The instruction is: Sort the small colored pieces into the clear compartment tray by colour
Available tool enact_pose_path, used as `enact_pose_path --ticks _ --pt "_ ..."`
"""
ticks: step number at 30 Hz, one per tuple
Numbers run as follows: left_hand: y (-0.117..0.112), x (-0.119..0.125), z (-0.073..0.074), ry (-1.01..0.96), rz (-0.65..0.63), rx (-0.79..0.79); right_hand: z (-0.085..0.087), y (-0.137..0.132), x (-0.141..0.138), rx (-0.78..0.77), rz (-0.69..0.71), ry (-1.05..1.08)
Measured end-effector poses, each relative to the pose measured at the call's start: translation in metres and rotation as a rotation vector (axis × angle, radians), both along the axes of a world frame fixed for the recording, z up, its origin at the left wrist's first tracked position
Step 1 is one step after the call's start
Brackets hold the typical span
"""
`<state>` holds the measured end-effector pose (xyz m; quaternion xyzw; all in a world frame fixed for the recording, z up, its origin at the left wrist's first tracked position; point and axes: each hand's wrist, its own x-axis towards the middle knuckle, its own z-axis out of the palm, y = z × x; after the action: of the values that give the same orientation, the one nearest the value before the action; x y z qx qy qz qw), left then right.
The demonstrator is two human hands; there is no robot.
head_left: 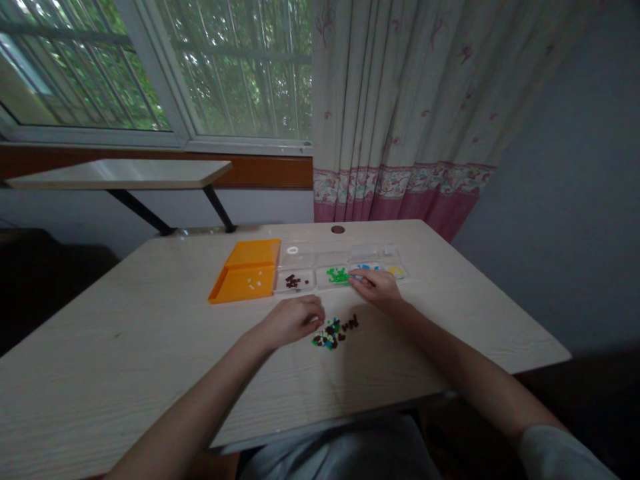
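My left hand (299,319) has its fingers curled together at the left edge of a pile of small mixed pieces (327,339), coloured brown, green, blue and pale. Whatever its fingertips hold is too small to make out. My right hand (379,288) reaches over the clear trays, thumb and fingers pinched beside the green pieces (337,275); anything between them is hidden. Brown pieces (292,282) lie in the compartment to the left. Blue pieces (364,267) and yellow pieces (395,270) sit behind and to the right of my right hand.
An open orange case (253,252) with a few white pieces (255,281) stands left of the trays. A white ring (293,250) lies in a rear compartment. A raised shelf (150,172) is at the back left, and a curtain (395,133) hangs behind the wooden table (150,347).
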<state>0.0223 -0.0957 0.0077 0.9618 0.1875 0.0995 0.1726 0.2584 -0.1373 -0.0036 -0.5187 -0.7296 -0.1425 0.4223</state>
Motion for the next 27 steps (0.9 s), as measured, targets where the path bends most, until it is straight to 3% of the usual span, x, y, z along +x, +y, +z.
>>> enact_pose_path --ticks 12,16,20,27 --pt "-0.002 0.002 0.000 -0.040 -0.012 -0.003 -0.004 0.015 0.007 -0.310 -0.175 0.051" --pt "-0.001 0.004 0.000 -0.135 0.041 -0.027 -0.006 0.008 -0.001 -0.357 -0.050 -0.025" --pt "-0.003 0.007 0.001 -0.278 0.117 -0.035 -0.012 -0.005 -0.020 -0.302 0.150 -0.130" --pt "-0.005 0.010 0.000 -0.351 0.152 -0.055 -0.012 -0.012 -0.034 -0.261 0.180 -0.136"
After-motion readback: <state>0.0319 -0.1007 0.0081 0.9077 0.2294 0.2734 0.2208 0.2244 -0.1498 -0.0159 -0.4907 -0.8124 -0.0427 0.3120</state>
